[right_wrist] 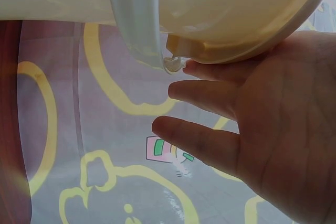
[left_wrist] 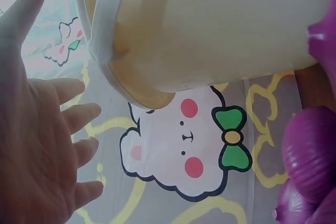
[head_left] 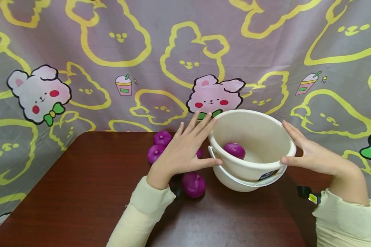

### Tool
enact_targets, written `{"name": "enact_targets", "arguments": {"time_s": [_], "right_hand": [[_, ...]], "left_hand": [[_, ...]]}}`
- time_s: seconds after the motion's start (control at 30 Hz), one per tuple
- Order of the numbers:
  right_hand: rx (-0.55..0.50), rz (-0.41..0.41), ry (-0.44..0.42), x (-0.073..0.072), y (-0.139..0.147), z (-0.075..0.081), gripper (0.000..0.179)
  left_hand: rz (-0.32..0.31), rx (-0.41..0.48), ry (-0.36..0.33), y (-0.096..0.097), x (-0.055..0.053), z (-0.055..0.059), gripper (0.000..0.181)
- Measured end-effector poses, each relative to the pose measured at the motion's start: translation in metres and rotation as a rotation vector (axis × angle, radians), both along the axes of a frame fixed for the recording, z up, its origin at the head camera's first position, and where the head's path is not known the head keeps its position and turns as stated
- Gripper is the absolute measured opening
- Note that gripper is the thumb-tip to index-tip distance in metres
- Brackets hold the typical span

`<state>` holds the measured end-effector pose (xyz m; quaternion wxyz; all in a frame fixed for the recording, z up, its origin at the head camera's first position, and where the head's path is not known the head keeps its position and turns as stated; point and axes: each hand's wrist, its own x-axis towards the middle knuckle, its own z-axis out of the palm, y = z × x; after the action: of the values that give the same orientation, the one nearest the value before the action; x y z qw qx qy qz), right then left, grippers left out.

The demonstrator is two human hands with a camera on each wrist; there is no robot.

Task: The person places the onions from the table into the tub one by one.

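A cream plastic bucket point(head_left: 250, 175) stands at the right of the table, with one purple onion point(head_left: 235, 151) inside. My left hand point(head_left: 183, 149) is spread at the bucket's left side, over other onions. In the left wrist view, that hand point(left_wrist: 42, 145) has its fingers extended and apart from the bucket point(left_wrist: 220, 30). At the right rim is my right hand point(head_left: 319, 157), its fingers fairly straight and its thumb by the rim. The right wrist view shows this hand point(right_wrist: 273, 124) with the upper part against the bucket's rim point(right_wrist: 252, 40) and the other fingers free.
Several purple onions lie left of the bucket, including one nearer the front point(head_left: 193, 185) and one at the back point(head_left: 162, 138). The bucket's white handle point(head_left: 235, 180) hangs down in front. A patterned curtain point(head_left: 160, 51) hangs behind the brown table point(head_left: 80, 192).
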<state>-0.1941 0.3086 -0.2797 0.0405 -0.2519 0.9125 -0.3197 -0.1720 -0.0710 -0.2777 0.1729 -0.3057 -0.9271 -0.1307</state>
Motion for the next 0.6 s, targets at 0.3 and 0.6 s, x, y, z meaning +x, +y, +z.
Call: {"name": "enact_targets", "arguments": {"time_s": [0.3,0.6], "right_hand": [[-0.007,0.004,0.000,0.001,-0.001,0.000,0.112],[0.006,0.001,0.009,0.002,0.000,0.001,0.111]], "left_hand": [[0.017,-0.023,-0.004,-0.009,0.004,-0.006,0.106],[0.005,-0.058,-0.059,-0.014,0.007,-0.012,0.105]]}}
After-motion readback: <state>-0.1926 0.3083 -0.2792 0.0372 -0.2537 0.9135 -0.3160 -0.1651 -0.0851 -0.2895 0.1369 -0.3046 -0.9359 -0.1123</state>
